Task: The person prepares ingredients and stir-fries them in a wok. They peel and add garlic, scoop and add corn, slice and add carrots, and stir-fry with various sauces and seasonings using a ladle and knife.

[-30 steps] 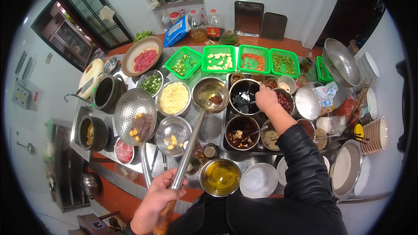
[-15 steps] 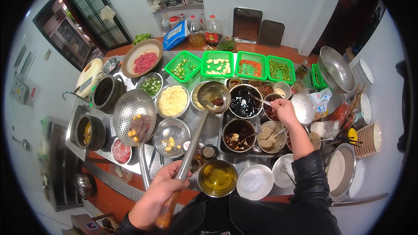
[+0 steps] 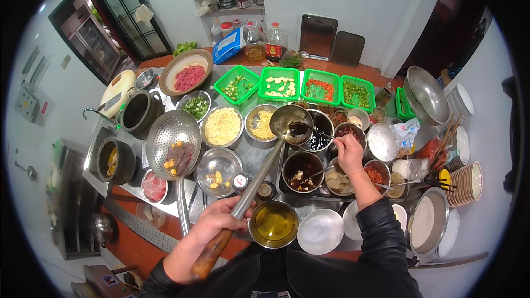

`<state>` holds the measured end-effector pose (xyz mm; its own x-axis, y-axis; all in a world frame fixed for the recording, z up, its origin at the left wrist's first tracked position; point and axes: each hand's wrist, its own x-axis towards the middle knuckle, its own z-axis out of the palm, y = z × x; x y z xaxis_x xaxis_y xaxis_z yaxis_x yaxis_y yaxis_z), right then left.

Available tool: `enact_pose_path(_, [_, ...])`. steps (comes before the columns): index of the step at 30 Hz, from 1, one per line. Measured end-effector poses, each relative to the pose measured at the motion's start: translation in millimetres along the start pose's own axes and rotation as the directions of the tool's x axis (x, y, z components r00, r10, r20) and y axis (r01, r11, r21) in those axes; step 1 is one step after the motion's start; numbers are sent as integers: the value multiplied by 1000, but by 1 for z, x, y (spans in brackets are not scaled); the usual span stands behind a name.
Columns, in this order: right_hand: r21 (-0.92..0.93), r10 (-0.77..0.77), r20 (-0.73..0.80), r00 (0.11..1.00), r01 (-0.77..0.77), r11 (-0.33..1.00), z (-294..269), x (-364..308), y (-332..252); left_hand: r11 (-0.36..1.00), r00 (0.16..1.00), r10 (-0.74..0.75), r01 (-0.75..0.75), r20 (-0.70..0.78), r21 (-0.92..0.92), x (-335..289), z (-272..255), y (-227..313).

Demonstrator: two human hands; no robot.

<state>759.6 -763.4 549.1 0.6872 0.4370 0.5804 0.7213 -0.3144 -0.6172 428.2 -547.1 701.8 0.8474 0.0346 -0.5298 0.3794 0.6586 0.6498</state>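
Observation:
My left hand [image 3: 220, 219] is wrapped round the handle of a long metal ladle [image 3: 256, 185] with a wooden end. The ladle's bowl overlaps the left rim of a pot of dark, glossy sauce [image 3: 319, 142] and has some dark stuff in it. Between the fingers of my right hand [image 3: 349, 153] is a thin metal spoon [image 3: 327, 136], its tip reaching left into the ladle's bowl. Below stands a pot of dark sauce with pale bits [image 3: 302, 172]. Close to my left hand is a bowl of yellow oil [image 3: 274, 224].
Green baskets [image 3: 280, 84] of cut vegetables line the back. At left, a perforated strainer [image 3: 165, 127] holds meat and yellow pieces, beside bowls of chopped garlic [image 3: 222, 127] and spring onion [image 3: 196, 106]. White bowls [image 3: 320, 232] stand in front; a large metal wok [image 3: 428, 95] and stacked bowls [image 3: 466, 181] at right.
My right hand has moved slightly left, bringing the spoon from the dark sauce pot to the ladle's bowl. The ladle's bowl has shifted right, over the pot's edge.

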Motion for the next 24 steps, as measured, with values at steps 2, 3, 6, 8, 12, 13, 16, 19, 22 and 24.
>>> enact_pose_path(2, [44, 39, -30, 999, -37, 998, 2, 1, 0, 1000, 1000, 27, -27, -3, 15, 1, -2, 1])
enact_pose_path(3, [11, 39, 1, 999, -39, 999, 3, 1, 0, 1000, 1000, 27, -27, -11, 11, 0, -3, 0])
enact_pose_path(6, [38, 46, 55, 997, -48, 998, 6, 6, 3, 999, 1000, 8, -7, -24, 39, 0, -5, 0])
enact_pose_path(8, [72, 70, 7, 997, -71, 995, 5, 6, 7, 1000, 1000, -2, 1, -24, -14, -4, -6, -4])
enact_pose_path(12, [128, 351, -11, 936, -347, 929, 1, 3, 24, 999, 999, 30, -28, -39, 37, -6, -9, -6])
enact_pose_path(13, [56, 341, 9, 940, -341, 938, 2, 1, 27, 998, 998, 38, -35, -46, 52, -7, -9, -6])
enact_pose_path(16, [-130, 363, 73, 929, -352, 927, 10, 1, 29, 998, 998, 55, -53, -44, 43, -8, -4, -1])
enact_pose_path(19, [-317, 222, 56, 974, -193, 928, 10, 7, 5, 997, 997, 70, -70, -28, 11, -6, 11, 7])
enact_pose_path(22, [-274, 46, -3, 999, -45, 961, -21, 3, -56, 997, 996, 78, -77, 43, -30, 6, 35, 10])
enact_pose_path(24, [238, 414, 598, 686, -645, 726, -54, -8, -108, 998, 988, 66, -67, 136, 9, 27, 50, 14])
